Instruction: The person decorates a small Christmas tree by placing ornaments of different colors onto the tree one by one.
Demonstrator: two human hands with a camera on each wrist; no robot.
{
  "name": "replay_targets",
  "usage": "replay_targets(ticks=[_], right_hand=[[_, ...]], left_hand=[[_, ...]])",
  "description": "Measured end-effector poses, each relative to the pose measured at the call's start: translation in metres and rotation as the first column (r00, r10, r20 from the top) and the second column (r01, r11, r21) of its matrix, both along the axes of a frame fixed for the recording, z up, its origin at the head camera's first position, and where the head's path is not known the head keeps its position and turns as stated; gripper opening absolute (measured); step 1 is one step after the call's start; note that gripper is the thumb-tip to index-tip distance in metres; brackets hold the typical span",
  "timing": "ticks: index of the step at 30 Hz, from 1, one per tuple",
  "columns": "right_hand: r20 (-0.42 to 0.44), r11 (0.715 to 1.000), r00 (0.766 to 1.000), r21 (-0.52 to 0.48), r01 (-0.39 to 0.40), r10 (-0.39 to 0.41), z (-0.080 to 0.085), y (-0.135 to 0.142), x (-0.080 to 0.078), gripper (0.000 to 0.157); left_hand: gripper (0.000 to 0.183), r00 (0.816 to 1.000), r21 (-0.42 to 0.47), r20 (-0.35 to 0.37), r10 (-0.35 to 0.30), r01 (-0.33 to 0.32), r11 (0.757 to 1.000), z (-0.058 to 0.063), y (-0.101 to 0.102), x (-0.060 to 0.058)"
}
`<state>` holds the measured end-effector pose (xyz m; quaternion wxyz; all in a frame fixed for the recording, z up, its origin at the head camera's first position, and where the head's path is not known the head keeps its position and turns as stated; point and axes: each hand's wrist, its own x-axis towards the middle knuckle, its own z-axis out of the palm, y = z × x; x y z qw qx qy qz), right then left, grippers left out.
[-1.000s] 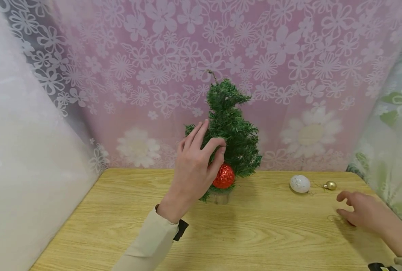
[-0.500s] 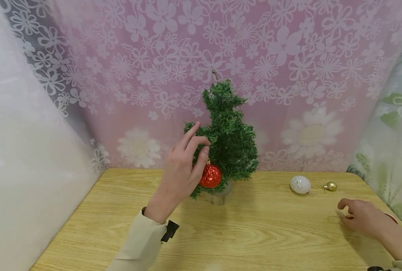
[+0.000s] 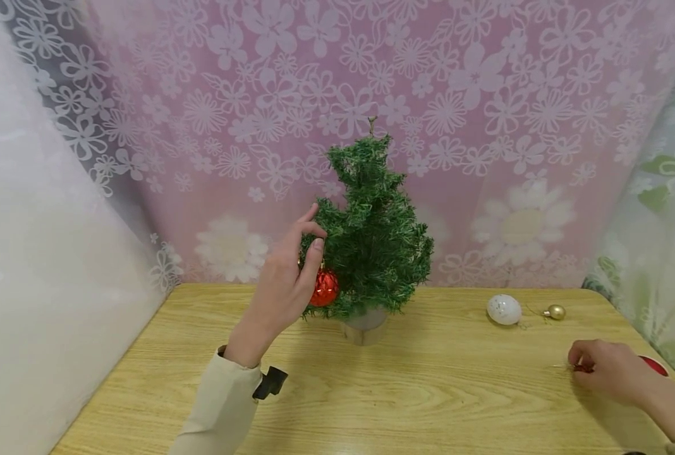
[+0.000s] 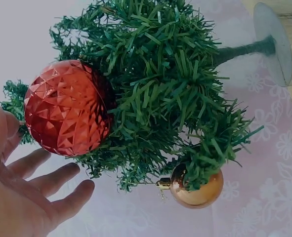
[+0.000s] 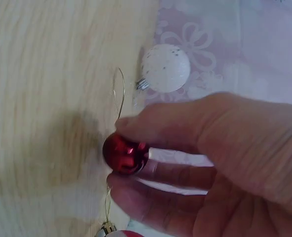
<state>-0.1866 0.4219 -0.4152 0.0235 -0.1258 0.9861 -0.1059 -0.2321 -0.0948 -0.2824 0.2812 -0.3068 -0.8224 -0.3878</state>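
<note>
A small green artificial Christmas tree (image 3: pixel 371 240) stands on the table. My left hand (image 3: pixel 280 278) is at its left side, thumb and index finger pinching a branch just above a faceted red ball ornament (image 3: pixel 324 288); the other fingers are extended. Up close, the red ball (image 4: pixel 69 108) hides the pinched spot in the left wrist view, and a copper ball ornament (image 4: pixel 197 190) hangs on another branch. At the table's right, my right hand (image 3: pixel 613 370) holds a small shiny red ball ornament (image 5: pixel 126 153) between thumb and fingers. Its gold loop (image 5: pixel 119 91) sticks out past the thumb.
A white speckled ball ornament (image 3: pixel 504 309) and a small gold ball ornament (image 3: pixel 555 312) lie at the back right of the table (image 3: pixel 428 392). Beside my right hand lies a red-and-white ornament (image 3: pixel 653 364), partly hidden. A flowered pink curtain (image 3: pixel 246 126) hangs behind.
My left hand has moved left, and the tree has turned with it, carrying the faceted red ball leftward. My right fingers have closed round the small red ball ornament.
</note>
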Motion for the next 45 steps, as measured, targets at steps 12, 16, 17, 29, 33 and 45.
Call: replay_targets(ticks=[12,16,17,29,33,45], right_hand=[[-0.194,0.972,0.978,-0.232,0.028,-0.075,0.016,-0.031,0.007,0.009],[-0.346,0.951,0.934,-0.308,-0.027,-0.085,0.022,-0.045,0.011,0.015],[-0.372,0.943,0.925,-0.329,-0.048,-0.083,0.025,-0.048,0.012,0.017],[-0.551,0.817,0.833,-0.505,-0.280,-0.055,0.059,-0.092,0.032,0.043],[-0.611,0.749,0.792,-0.523,-0.407,0.004,0.066,-0.104,0.033,0.052],[-0.659,0.624,0.751,-0.566,-0.539,0.051,0.073,-0.128,0.037,0.052]], left_hand=[[0.029,0.997,0.067,0.075,0.034,-0.040,0.997,0.000,-0.010,-0.007],[0.030,0.996,0.084,0.076,0.050,-0.056,0.995,-0.001,-0.012,-0.009],[0.030,0.996,0.089,0.076,0.051,-0.058,0.994,0.000,-0.013,-0.010],[0.028,0.997,0.113,0.039,0.073,-0.077,0.991,-0.001,-0.016,-0.012],[0.029,0.996,0.113,0.022,0.086,-0.088,0.990,0.000,-0.013,-0.007],[0.021,0.937,0.280,-0.326,0.127,-0.033,0.959,-0.010,0.000,0.012]])
